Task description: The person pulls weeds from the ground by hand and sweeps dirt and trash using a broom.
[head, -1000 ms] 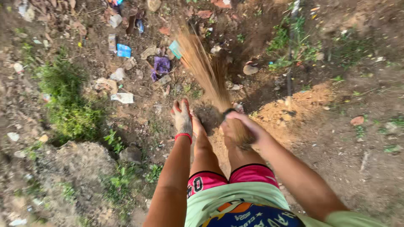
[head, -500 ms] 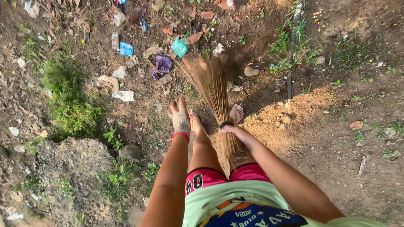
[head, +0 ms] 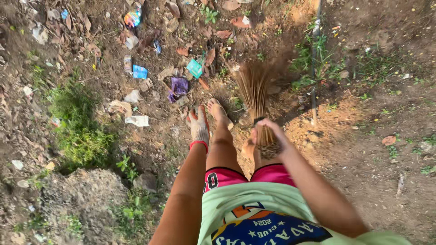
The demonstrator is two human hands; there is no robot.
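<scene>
My right hand is wrapped tight around the bound neck of a stick broom, right of frame centre. The grip sits low on the bundle, just above its cut end, so the long bristles fan upward in the frame and their tips meet the soil; they are blurred. My left hand wears a dirty work glove with a red cuff and hangs empty at centre frame, fingers loosely extended, held away from the broom. My bare left foot is planted just beside the bristles.

Surface: dry brown dirt, outdoors, sunlit. Litter lies in the upper left: a teal wrapper, a purple scrap, a blue packet, white paper, dead leaves. A grass clump stands at left, a thin dark stake at upper right.
</scene>
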